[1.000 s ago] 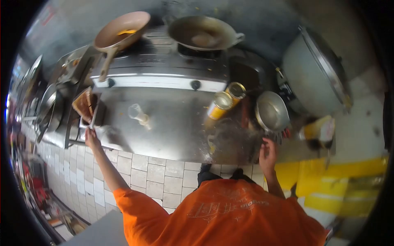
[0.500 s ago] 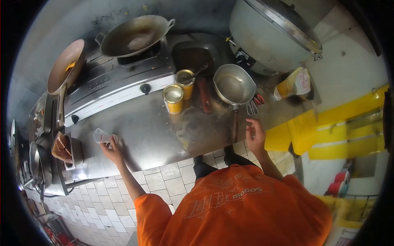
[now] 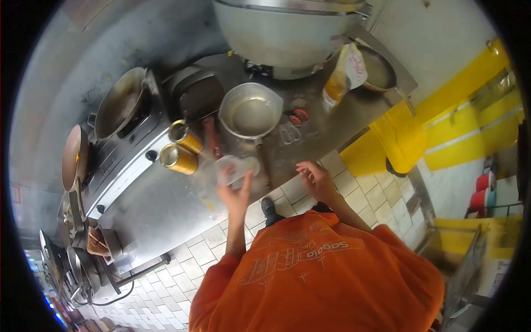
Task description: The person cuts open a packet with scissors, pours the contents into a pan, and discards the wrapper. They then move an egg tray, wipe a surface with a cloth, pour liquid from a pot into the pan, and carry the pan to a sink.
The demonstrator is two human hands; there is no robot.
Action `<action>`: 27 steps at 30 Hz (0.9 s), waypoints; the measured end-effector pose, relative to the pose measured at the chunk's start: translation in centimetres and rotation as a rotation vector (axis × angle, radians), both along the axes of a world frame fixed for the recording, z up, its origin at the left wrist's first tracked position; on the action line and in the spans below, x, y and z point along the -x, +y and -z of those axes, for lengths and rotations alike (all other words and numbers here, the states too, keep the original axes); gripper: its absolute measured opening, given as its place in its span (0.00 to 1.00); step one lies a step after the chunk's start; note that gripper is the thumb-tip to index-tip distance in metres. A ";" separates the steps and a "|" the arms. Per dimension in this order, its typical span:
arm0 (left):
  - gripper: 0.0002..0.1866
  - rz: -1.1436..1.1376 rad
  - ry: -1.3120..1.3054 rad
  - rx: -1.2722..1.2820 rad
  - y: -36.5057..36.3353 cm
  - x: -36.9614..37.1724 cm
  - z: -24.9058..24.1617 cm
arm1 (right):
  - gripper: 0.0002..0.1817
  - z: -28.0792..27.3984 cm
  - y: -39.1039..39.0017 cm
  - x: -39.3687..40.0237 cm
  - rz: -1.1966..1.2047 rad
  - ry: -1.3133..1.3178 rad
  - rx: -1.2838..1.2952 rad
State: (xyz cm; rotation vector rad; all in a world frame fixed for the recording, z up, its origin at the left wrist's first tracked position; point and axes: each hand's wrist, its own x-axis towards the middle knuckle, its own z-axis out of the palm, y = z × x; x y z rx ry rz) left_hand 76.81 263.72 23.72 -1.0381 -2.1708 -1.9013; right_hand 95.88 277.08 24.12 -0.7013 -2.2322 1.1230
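My left hand (image 3: 235,195) holds a clear plastic cup (image 3: 229,169), tilted on its side, between thumb and fingers above the steel counter (image 3: 160,207). Some blur softens both. My right hand (image 3: 315,178) hangs over the counter's front edge with nothing in it, its fingers apart and loosely bent. Beyond the cup sits a metal saucepan (image 3: 251,112), its dark handle pointing toward me. Two open yellow cans (image 3: 180,159) stand left of the cup. A red-handled tool (image 3: 212,138) lies between the cans and the saucepan, and red-handled scissors (image 3: 293,127) lie right of it.
A gas stove (image 3: 124,166) carries a wok (image 3: 120,105) and a beige pan (image 3: 73,157) at the left. A large cooker (image 3: 282,41) stands at the back. On the right are a yellow and white pouch (image 3: 344,74), a round pan (image 3: 379,69) and a yellow container (image 3: 398,135).
The view has turned to the right. My left hand has carried the cup from the counter's left part to just in front of the saucepan, near my right hand.
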 end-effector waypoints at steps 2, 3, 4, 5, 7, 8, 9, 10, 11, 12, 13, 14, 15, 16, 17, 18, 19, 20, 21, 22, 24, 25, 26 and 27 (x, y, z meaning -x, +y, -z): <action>0.21 0.135 0.008 -0.018 6.1 -2.6 -0.3 | 0.14 0.3 2.5 -3.0 0.070 0.036 -0.009; 0.22 0.186 -0.025 -0.036 9.1 -3.5 0.3 | 0.14 0.6 3.7 -4.9 0.070 0.044 -0.007; 0.22 0.152 0.042 0.002 11.9 -4.3 0.3 | 0.14 1.0 4.9 -7.1 0.127 0.045 0.004; 0.22 0.117 0.110 0.041 14.7 -5.1 0.2 | 0.13 1.2 6.0 -9.4 0.183 0.046 0.015; 0.21 0.088 0.103 0.089 20.2 -6.4 0.9 | 0.13 1.7 8.5 -14.8 0.264 0.016 0.024; 0.21 0.091 0.116 0.099 22.8 -6.6 1.7 | 0.12 2.1 9.2 -17.5 0.349 -0.027 0.039; 0.21 0.063 -0.002 0.070 25.5 -6.7 2.8 | 0.12 2.1 10.0 -20.1 0.414 -0.042 0.086; 0.21 0.035 -0.121 0.038 27.5 -7.1 4.1 | 0.12 2.1 10.9 -22.7 0.481 -0.059 0.129; 0.21 0.042 -0.112 0.037 29.0 -7.6 5.2 | 0.11 2.4 11.7 -25.3 0.536 -0.101 0.088; 0.21 -0.008 -0.022 0.059 30.4 -7.8 6.3 | 0.09 3.4 12.4 -27.4 0.594 -0.077 0.040; 0.21 -0.062 0.064 0.077 31.8 -7.9 7.4 | 0.08 4.2 13.4 -29.0 0.649 -0.054 -0.013; 0.22 -0.091 0.117 0.143 32.6 -8.2 8.9 | 0.08 4.0 14.2 -29.9 0.649 -0.053 -0.017; 0.22 -0.093 0.116 0.142 32.8 -9.4 8.6 | 0.07 3.7 14.9 -30.4 0.654 -0.056 0.025; 0.22 -0.069 0.020 0.125 32.8 -10.4 8.4 | 0.07 3.5 15.9 -30.8 0.658 -0.059 0.070; 0.22 -0.045 -0.073 0.112 32.9 -11.0 8.2 | 0.07 3.4 17.1 -30.8 0.656 -0.056 0.076; 0.27 -0.027 -0.167 0.157 33.0 -11.0 8.6 | 0.09 3.4 18.2 -30.5 0.610 -0.067 0.086; 0.27 -0.031 -0.163 0.170 32.9 -11.2 8.9 | 0.10 3.5 19.2 -30.2 0.564 -0.079 0.099; 0.30 -0.139 0.045 0.199 32.7 -11.6 8.8 | 0.11 3.8 20.3 -29.6 0.549 -0.073 0.122; 0.33 -0.245 0.250 0.222 32.4 -12.1 8.7 | 0.11 3.8 21.5 -29.0 0.544 -0.077 0.128; 0.36 -0.251 0.262 0.245 31.4 -13.0 8.8 | 0.11 3.7 22.7 -28.3 0.501 -0.066 0.119; 0.40 -0.186 0.259 0.202 29.0 -15.5 7.9 | 0.11 3.6 25.0 -27.1 0.463 -0.047 0.120; 0.41 -0.117 0.239 0.133 28.9 -16.6 6.5 | 0.11 3.5 26.3 -26.6 0.477 -0.048 0.116; 0.41 -0.105 0.234 0.122 29.7 -16.5 5.4 | 0.12 3.4 27.8 -26.3 0.543 -0.072 -0.024; 0.42 -0.075 0.282 0.158 29.8 -16.5 4.3 | 0.12 3.1 28.7 -26.3 0.600 -0.109 -0.157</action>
